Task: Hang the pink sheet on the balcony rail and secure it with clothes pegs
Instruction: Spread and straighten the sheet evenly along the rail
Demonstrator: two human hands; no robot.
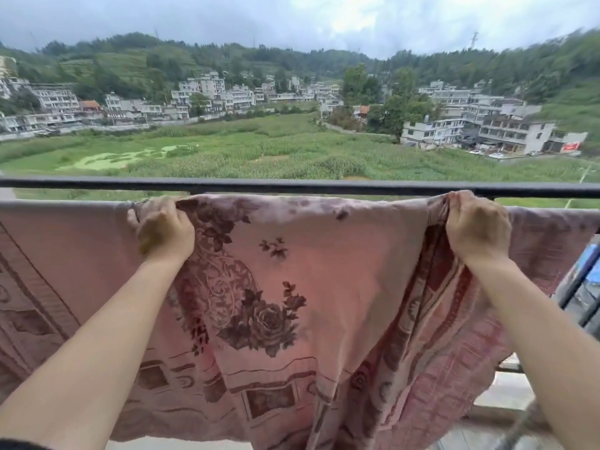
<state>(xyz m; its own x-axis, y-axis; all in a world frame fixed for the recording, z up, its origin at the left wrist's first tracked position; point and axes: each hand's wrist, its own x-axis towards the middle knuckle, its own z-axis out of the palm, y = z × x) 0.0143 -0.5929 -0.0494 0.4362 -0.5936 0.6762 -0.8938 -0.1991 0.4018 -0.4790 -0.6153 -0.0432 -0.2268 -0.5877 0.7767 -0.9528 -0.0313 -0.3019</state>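
The pink sheet (341, 271), printed with dark red roses and borders, is draped over a lower balcony rail and hangs down toward me. My left hand (164, 233) grips its bunched top edge left of centre. My right hand (477, 227) pinches a gathered fold of the top edge at the right. Between the hands the top edge is lifted slightly above the covered rail. A dark upper rail (292, 186) runs across just beyond the sheet. No clothes pegs are visible.
Vertical dark railing bars (576, 284) stand at the right, beside the sheet's hanging corner. A pale balcony floor edge (506, 391) shows below right. Beyond the rail lie green fields, white buildings and wooded hills.
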